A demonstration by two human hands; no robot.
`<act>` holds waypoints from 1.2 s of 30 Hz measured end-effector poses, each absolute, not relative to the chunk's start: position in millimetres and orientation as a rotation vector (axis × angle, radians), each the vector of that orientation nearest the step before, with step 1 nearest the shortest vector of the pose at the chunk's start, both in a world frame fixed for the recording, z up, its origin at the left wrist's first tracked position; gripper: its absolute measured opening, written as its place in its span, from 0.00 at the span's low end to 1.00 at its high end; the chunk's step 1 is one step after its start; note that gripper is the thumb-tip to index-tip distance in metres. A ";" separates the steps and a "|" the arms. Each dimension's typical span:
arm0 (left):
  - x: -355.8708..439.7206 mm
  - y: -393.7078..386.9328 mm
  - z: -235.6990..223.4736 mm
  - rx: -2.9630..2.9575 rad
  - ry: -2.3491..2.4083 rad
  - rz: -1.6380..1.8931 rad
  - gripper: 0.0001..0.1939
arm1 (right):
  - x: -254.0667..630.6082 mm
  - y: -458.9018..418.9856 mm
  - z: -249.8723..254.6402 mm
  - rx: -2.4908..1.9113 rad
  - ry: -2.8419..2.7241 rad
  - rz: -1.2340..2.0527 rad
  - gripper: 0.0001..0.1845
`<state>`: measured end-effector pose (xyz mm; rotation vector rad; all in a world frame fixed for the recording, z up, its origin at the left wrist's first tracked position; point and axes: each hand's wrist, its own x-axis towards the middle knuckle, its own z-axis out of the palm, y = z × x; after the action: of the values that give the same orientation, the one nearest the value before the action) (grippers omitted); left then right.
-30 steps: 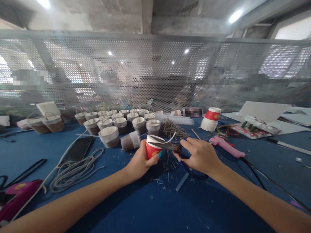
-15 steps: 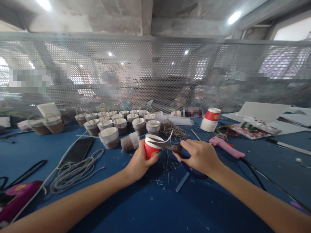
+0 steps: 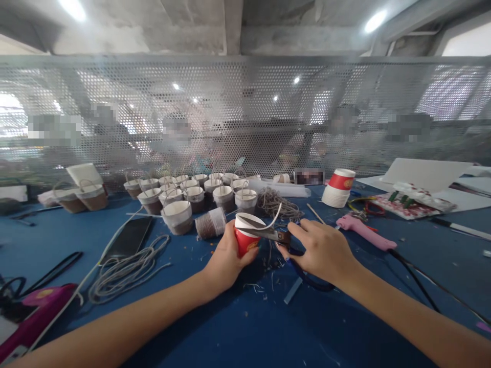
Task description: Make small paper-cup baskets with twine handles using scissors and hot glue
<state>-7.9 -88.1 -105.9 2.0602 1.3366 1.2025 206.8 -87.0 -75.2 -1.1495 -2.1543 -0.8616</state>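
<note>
My left hand (image 3: 227, 260) is wrapped round a red paper cup (image 3: 244, 242) with a white rim, held upright above the blue table. In my right hand (image 3: 322, 250) is a pair of scissors (image 3: 270, 234) with dark blue handles. Its blades lie across the cup's top edge. A thin white paper strip (image 3: 276, 214), cut from the rim, curls up beside the blades. Just behind my left hand, a cord-wrapped cup (image 3: 210, 223) lies on its side.
Several small cord-wrapped baskets (image 3: 178, 216) stand behind. A stack of paper cups (image 3: 338, 188) and a pink glue gun (image 3: 366, 232) are at the right. To the left lie a grey cord coil (image 3: 128, 271), a black phone (image 3: 129, 238) and a magenta device (image 3: 42, 317).
The view has shifted slightly, so everything sits a little further right. The scissors remain at the cup's rim, and the strip still curls upward.
</note>
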 end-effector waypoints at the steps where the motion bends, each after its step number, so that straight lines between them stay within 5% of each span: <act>1: -8.4 -88.0 -106.3 2.066 1.334 1.204 0.27 | 206.8 -87.2 -75.4 -1.147 -2.151 -0.870 0.18; 27: -11.4 -87.4 -99.7 1.989 1.326 1.214 0.28 | 207.3 -86.2 -70.8 -1.072 -2.166 -0.785 0.14; 36: -12.9 -76.9 -99.6 1.634 0.971 1.228 0.27 | 213.1 -79.6 -70.2 -1.051 -2.155 -0.674 0.14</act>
<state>-12.9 -76.9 -99.6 1.6344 0.9710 1.2276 213.1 -79.6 -70.2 -1.0508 -2.1550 -0.6744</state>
